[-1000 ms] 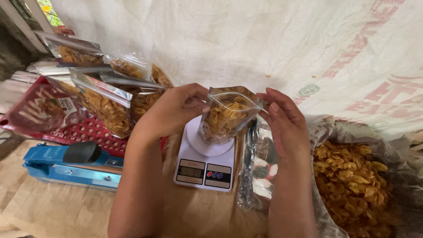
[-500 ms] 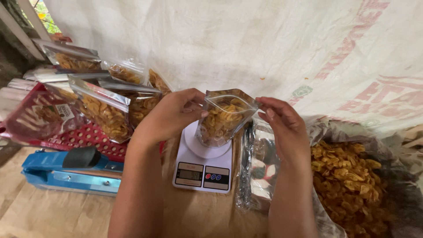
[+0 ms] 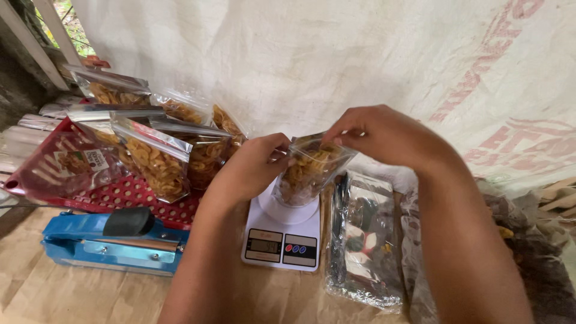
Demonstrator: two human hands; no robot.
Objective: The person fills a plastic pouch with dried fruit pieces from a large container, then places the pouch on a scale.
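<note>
A clear pouch of yellow chips stands on the round plate of a white digital kitchen scale. My left hand pinches the left end of the pouch's top edge. My right hand pinches the same edge from above and to the right. Both hands are closed on the pouch mouth, and my forearms cover part of the scale and the table in front.
Several filled chip pouches lean in a red perforated tray at the left. A blue heat sealer lies in front of it. A stack of empty foil pouches lies right of the scale. A white woven sheet hangs behind.
My right hand has moved up and left over the top of the pouch. My left hand has closed in on the pouch mouth. The view has shifted, hiding the heap of loose chips at right.
</note>
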